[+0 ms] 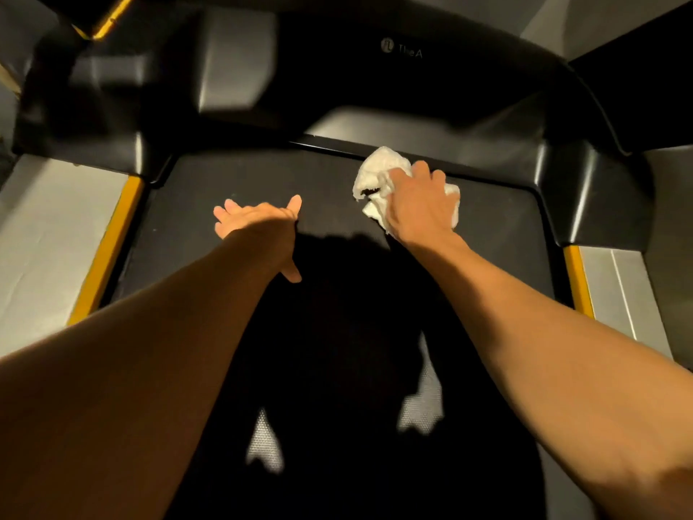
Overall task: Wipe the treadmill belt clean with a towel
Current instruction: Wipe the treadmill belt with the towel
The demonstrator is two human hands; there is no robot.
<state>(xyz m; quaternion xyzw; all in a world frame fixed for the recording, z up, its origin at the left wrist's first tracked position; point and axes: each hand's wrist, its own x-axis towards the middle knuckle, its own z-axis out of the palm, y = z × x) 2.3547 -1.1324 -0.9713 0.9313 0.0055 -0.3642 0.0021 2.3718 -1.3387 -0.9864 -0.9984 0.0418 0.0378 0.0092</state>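
Head view, grip: right hand (420, 200) lies over the bunched white towel (378, 170), fingers curled into its folds, pressing it down.
Towel place: on the treadmill belt (225, 178), just beside the motor cover (375, 88), below its right half.
Other hand: left hand (258, 223) is flat with fingers spread, holds nothing, and rests on the belt near the motor cover's left half.
Done: uncertain; a dark patch on the cloth may be lifted dirt or only shadow.
Left: probably most of the belt; the stretch away from the motor cover lies in deep shadow, unreadable.
Edges: yellow strips (108, 249) run back from the motor cover's two ends.
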